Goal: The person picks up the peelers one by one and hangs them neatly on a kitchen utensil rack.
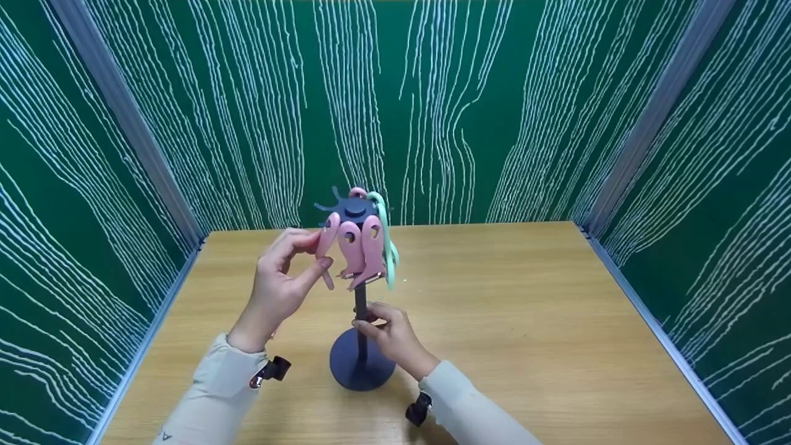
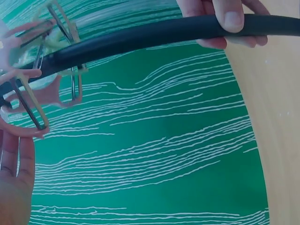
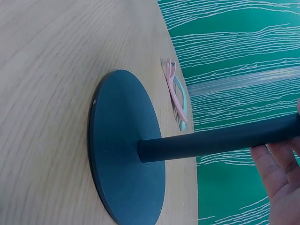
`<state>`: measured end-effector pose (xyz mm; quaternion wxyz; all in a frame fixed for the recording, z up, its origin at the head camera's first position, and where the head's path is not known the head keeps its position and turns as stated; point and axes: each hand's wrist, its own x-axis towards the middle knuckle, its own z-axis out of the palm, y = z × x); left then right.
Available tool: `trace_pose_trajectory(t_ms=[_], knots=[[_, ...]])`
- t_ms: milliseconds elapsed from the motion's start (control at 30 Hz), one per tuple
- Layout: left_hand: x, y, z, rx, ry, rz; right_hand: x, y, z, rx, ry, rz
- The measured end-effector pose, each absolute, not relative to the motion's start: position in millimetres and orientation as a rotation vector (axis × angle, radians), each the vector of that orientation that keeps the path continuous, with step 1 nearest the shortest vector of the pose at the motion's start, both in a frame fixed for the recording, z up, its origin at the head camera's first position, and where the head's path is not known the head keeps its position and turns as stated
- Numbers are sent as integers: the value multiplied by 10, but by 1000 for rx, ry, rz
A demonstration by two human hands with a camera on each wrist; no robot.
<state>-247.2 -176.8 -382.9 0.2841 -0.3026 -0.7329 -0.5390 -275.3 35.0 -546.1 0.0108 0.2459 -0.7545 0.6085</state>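
A dark hook stand (image 1: 346, 364) rises from a round base, with several peelers hanging from its top. My left hand (image 1: 278, 284) pinches a pink peeler (image 1: 329, 235) between thumb and fingers at the left side of the hooks. Two more pink peelers, one of them nearest (image 1: 372, 244), hang right beside it at the front. Mint green peelers (image 1: 384, 216) hang on the right side, and part of a pink one (image 1: 357, 192) shows behind. Lower down, my right hand (image 1: 395, 337) grips the post (image 2: 140, 37) between thumb and fingers.
On the wooden table (image 3: 47, 93), a pink peeler (image 3: 173, 89) and a mint green peeler (image 3: 183, 103) lie beyond the round base. My left arm mostly hides them in the head view. Green walls (image 1: 432, 123) with white lines enclose the table at the back and sides.
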Motion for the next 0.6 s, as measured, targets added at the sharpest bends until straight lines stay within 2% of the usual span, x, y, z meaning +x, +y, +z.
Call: trace_pose_trajectory(t_ms=[600], knots=[[-2411, -1721, -3853, -780, -1999, -1470, -2742, 351, -5466, 776, -2326, 1907]])
